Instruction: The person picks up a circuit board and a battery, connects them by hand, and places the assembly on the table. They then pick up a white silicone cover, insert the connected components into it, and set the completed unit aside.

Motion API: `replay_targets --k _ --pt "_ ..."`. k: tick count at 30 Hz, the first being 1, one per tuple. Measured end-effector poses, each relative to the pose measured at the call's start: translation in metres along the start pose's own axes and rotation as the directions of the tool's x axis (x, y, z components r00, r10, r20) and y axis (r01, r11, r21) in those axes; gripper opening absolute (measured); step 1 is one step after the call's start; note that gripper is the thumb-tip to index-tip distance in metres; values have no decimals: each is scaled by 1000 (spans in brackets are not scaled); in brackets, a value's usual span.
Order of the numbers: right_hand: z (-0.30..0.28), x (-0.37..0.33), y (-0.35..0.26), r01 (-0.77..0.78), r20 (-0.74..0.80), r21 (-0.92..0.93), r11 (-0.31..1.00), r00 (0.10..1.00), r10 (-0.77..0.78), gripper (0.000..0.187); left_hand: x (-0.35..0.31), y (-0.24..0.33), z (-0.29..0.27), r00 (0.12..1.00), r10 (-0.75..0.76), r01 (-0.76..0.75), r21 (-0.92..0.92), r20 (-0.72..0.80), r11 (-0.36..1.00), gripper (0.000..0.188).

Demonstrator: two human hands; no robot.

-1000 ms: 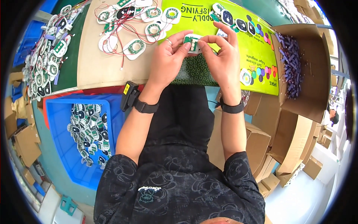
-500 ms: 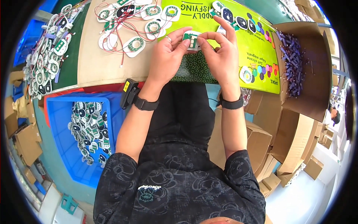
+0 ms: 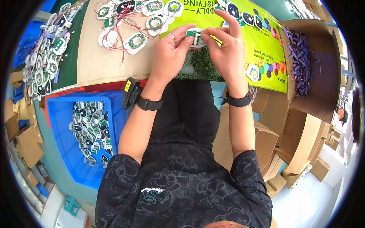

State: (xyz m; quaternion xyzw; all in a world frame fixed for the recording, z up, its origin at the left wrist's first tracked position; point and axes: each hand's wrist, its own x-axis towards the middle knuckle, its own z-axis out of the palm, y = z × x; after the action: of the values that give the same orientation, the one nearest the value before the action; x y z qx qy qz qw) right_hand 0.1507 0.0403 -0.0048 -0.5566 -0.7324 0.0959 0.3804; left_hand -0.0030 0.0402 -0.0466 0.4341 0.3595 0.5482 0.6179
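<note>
Over the table's near edge, my left hand [image 3: 169, 55] grips a small white plastic piece with a green circuit board [image 3: 194, 37] between thumb and fingers. Pale rectangular parts sit in a row on the board. My right hand [image 3: 227, 51] is at the board's right edge, thumb and forefinger pinched together and another finger raised. Whatever is in that pinch is hidden or too small to make out. To the left of my hands lie several similar white pieces with ring-shaped green boards [image 3: 155, 23], tangled with thin red wires [image 3: 121, 47].
Flat green printed sheet [image 3: 266, 57] under the right side. An open cardboard box [image 3: 323, 76] of purple cylinders [image 3: 300, 64] stands at right. Below the table, a blue bin [image 3: 61, 133] holds many board pieces. More pieces pile up at far left [image 3: 42, 72]. Cardboard boxes [image 3: 266, 140] stand lower right.
The board piece in my left hand has tipped so more of its face shows. My right hand has shifted slightly right, still pinched at the board's edge.
</note>
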Motion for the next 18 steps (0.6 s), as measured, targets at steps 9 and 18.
replay_targets --k 9,18 --pt "8 -4 -2 -27 -55 77 997 998 31 9 2 -3 -2 1000 -21 20 -65 -8 998 36" --pt "2 0 -23 -47 -55 36 998 997 49 10 1 -5 -2 999 51 -52 -55 -14 997 30"
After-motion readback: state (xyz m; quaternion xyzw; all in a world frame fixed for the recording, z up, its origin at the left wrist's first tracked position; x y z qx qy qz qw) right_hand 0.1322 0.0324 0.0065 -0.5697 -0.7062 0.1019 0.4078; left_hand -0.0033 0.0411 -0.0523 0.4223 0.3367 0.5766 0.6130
